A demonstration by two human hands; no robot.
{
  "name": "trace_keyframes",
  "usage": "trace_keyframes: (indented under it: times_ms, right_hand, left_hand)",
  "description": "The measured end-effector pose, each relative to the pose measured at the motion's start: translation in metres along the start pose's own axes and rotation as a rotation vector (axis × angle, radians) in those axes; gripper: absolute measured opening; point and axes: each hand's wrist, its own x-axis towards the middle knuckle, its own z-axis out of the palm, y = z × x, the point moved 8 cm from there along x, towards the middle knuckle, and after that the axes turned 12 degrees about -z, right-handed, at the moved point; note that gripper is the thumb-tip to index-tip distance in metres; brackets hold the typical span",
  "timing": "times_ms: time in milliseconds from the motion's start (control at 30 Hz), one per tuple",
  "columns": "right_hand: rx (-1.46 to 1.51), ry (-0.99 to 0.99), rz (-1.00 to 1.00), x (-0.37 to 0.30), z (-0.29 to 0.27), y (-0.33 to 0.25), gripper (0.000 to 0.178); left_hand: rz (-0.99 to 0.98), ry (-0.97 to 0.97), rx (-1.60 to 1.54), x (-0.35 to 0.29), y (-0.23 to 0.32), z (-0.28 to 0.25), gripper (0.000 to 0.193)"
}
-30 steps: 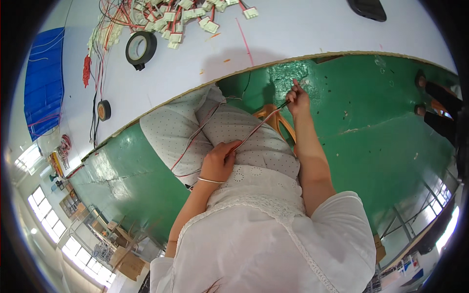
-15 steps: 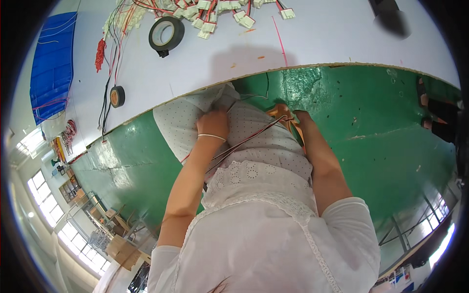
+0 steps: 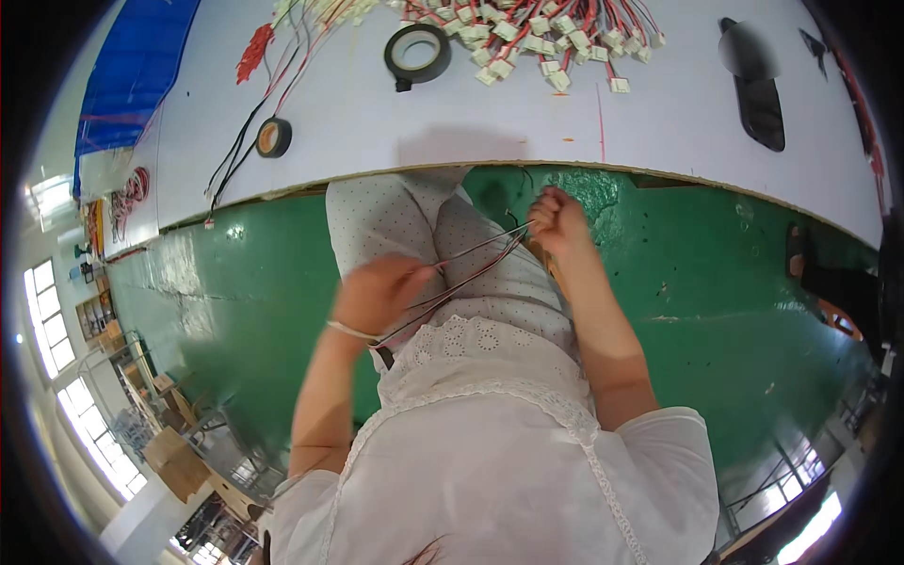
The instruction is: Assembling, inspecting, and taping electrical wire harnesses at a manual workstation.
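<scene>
Red-and-black wires (image 3: 478, 273), dotted pale-grey trousers (image 3: 379, 224)

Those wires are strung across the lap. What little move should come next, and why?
I'd suggest the left hand gently straighten the wires while the right hand holds firm: the right is closed on them, they slant across the lap in several lines, and one seems to lead to the blurred left hand.

on the white worktop (image 3: 330, 141), a large black tape roll (image 3: 443, 56) lies at upper center; a smaller tape roll (image 3: 282, 139) lies below and left of it. dark phone (image 3: 761, 115): upper right. blue sheet (image 3: 132, 71): upper left. cardboard box (image 3: 176, 463): lower left.
</scene>
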Motion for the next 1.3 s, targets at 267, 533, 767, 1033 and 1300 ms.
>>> trace_keyframes:
  times_ms: [267, 533, 767, 1033, 1300]
  right_hand:
    - [-0.053, -0.105, -0.359, -0.019, -0.033, -0.179, 0.037]
    - [-0.056, -0.196, -0.297, -0.067, 0.049, -0.166, 0.025]
    - [-0.394, 0.051, -0.504, -0.071, 0.065, -0.068, 0.023]
    - [-0.154, -0.261, -0.226, -0.104, 0.075, -0.109, 0.021]
    - [-0.291, -0.180, -0.352, -0.087, 0.042, -0.180, 0.006]
  left_hand:
    - [-0.550, 0.238, -0.164, -0.072, -0.197, -0.171, 0.056]
    - [-0.554, 0.422, -0.285, -0.087, -0.214, -0.195, 0.057]
    - [-0.491, 0.631, -0.300, -0.036, -0.328, -0.089, 0.052]
    - [-0.126, 1.018, 0.122, -0.110, -0.237, -0.236, 0.048]
    - [-0.435, 1.050, 0.044, -0.186, -0.384, -0.249, 0.026]
